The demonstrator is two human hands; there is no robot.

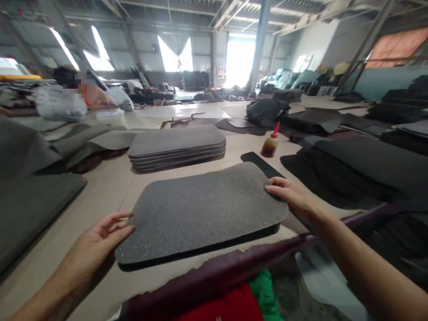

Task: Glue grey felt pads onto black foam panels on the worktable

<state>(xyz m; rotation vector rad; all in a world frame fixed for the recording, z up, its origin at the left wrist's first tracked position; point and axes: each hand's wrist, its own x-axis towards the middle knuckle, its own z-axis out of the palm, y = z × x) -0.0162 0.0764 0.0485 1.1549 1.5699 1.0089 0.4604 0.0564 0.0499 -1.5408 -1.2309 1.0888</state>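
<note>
A dark grey mat [203, 209] with rounded corners and light specks lies in front of me, slightly raised along its near edge. My left hand [103, 238] pinches its left edge between thumb and fingers. At the right edge, my right hand [284, 191] grips the same mat, fingers on top and the thumb out of sight. Beyond it sits a neat stack of similar grey mats [177, 147]. A dark strip [261, 165] runs partly behind the mat's right corner.
A squeeze bottle [270, 141] with a red nozzle and brown liquid stands behind the strip. Piles of dark sheets [361, 165] flank the right side; grey sheets [30, 209] lie left. The table's near edge has a maroon cover [214, 272]. A person [72, 84] is far left.
</note>
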